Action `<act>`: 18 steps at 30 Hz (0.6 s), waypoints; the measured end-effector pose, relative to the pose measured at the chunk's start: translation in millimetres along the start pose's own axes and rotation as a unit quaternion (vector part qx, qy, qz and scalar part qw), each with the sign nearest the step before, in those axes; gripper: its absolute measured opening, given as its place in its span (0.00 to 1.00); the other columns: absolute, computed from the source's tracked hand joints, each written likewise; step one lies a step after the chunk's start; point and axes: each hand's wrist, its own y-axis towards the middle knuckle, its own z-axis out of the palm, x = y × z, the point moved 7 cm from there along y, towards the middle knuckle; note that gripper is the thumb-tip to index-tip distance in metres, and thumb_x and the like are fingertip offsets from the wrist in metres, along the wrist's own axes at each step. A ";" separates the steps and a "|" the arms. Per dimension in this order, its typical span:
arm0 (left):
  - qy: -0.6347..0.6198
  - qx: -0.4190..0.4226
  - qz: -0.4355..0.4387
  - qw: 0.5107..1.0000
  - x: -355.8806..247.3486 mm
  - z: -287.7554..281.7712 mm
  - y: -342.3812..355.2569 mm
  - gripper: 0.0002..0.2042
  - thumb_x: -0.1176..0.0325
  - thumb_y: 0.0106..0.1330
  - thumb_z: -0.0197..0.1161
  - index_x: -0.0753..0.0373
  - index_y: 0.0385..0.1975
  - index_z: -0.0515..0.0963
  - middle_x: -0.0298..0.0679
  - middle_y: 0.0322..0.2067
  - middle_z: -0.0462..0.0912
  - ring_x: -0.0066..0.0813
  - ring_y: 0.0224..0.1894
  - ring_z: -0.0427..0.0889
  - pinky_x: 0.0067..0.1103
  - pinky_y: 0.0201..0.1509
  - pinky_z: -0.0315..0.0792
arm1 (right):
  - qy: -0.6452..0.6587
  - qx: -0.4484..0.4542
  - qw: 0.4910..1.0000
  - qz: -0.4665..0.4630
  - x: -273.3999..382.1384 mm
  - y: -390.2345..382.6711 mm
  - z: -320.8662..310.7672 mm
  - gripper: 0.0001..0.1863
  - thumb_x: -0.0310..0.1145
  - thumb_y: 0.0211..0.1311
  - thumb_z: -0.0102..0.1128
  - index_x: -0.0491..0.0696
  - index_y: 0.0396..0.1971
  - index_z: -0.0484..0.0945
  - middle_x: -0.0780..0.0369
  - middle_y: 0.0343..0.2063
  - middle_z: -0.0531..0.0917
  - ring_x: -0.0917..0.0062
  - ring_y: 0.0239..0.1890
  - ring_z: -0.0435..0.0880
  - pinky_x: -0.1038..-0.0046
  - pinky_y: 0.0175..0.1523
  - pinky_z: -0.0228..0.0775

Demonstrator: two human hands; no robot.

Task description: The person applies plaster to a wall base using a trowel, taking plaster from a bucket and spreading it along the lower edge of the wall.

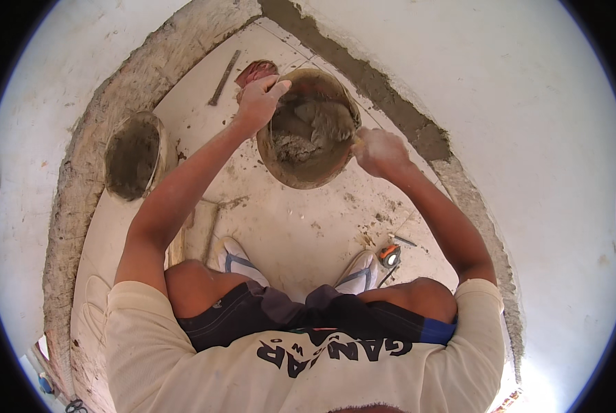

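Two hands at one bucket (pixel 308 131) of grey mortar (pixel 315 124), out in front of the squatting knees on the tiled floor (pixel 294 227). Left hand (pixel 258 103) closed over the far-left rim, fingers curled on the edge, tipping or steadying the bucket. Right hand (pixel 380 151) at the right rim, fist closed on what looks like a tool handle; the tool itself mostly hidden, so cannot tell for sure what sits in that grip. Mortar heaped in the middle and toward the upper right of the bucket, between the two hands, touching the wall nearest the right fist.

Best done, by judgement: keep the left grip firm on the rim so the bucket stays put, work the tool from the right wall inward, scrape the sides clean, fold the dry lumps into the wet part, avoid slopping over the rim onto the floor.

Beside the left forearm, well apart from the bucket: a second pan (pixel 134 157) with mortar, leaning at the rough wall base. Past the bucket, a reddish trowel-like piece (pixel 256 69) just beside the left hand. Near the right foot: a small orange tape measure (pixel 390 255). Sandalled feet (pixel 239 260) planted below the bucket.
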 end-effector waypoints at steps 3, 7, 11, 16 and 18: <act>-0.032 -0.008 -0.004 0.999 -21.6 20.1 -5.7 0.13 0.63 0.71 0.59 0.66 0.45 0.83 0.29 0.28 0.79 0.18 0.31 0.71 0.21 0.39 0.69 | 0.077 0.060 0.995 -0.018 -7.4 8.9 53.1 0.18 0.41 0.62 0.59 0.43 0.45 0.80 0.51 0.29 0.83 0.59 0.36 0.84 0.58 0.43 0.75; -0.002 -0.026 0.034 0.999 -32.9 19.8 -10.8 0.14 0.63 0.70 0.59 0.67 0.45 0.82 0.30 0.28 0.79 0.18 0.31 0.72 0.21 0.40 0.69 | 0.323 0.193 0.923 0.077 9.7 -3.5 89.6 0.17 0.39 0.63 0.62 0.40 0.42 0.80 0.59 0.22 0.80 0.72 0.24 0.81 0.68 0.31 0.74; -0.012 0.002 0.037 0.999 -37.8 32.5 -10.8 0.14 0.63 0.70 0.59 0.68 0.45 0.82 0.32 0.29 0.80 0.19 0.33 0.73 0.21 0.41 0.70 | 0.386 0.177 0.900 0.096 6.4 -21.7 91.8 0.15 0.38 0.60 0.63 0.40 0.36 0.81 0.60 0.18 0.79 0.75 0.21 0.80 0.69 0.30 0.75; 0.015 0.041 0.036 0.998 -33.5 34.7 -7.2 0.15 0.62 0.70 0.59 0.69 0.44 0.82 0.34 0.31 0.82 0.19 0.34 0.75 0.21 0.43 0.71 | 0.283 0.023 0.959 -0.027 13.2 -31.6 68.4 0.13 0.38 0.59 0.62 0.44 0.37 0.81 0.55 0.25 0.82 0.65 0.29 0.85 0.62 0.36 0.78; 0.016 0.026 0.016 0.999 -34.6 28.2 -7.8 0.15 0.62 0.71 0.58 0.69 0.43 0.82 0.34 0.31 0.82 0.18 0.34 0.75 0.21 0.43 0.71 | 0.158 -0.082 0.981 -0.081 8.5 -35.2 60.0 0.13 0.38 0.59 0.62 0.47 0.41 0.80 0.54 0.28 0.82 0.61 0.33 0.85 0.59 0.38 0.78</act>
